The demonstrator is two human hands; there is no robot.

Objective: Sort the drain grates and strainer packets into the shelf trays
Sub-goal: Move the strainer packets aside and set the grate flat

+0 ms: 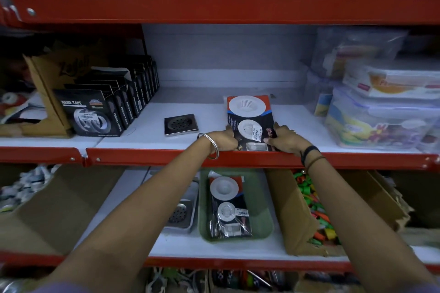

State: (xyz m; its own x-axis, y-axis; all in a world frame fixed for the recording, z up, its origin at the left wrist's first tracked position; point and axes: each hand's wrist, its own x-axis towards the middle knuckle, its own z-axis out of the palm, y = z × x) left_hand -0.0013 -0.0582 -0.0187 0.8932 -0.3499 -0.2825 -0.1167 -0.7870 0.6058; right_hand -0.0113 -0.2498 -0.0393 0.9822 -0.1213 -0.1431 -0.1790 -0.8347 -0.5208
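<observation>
A strainer packet point(248, 114), black and red card with two white strainers, lies flat on the middle shelf. My left hand point(223, 141) grips its near left edge and my right hand point(284, 139) grips its near right edge. To its left a square dark drain grate point(181, 124) lies alone on the same shelf. On the shelf below, a green tray point(263, 219) holds another strainer packet point(228, 207). Beside it a steel tray point(191, 211) holds a drain grate point(177, 215), partly hidden by my left forearm.
Nano tape boxes point(95, 114) in a cardboard display stand at the left of the middle shelf. Stacked plastic containers point(381, 112) fill its right end. Below right, a cardboard box point(297, 216) holds colourful small items. A red shelf lip point(166, 157) runs under my wrists.
</observation>
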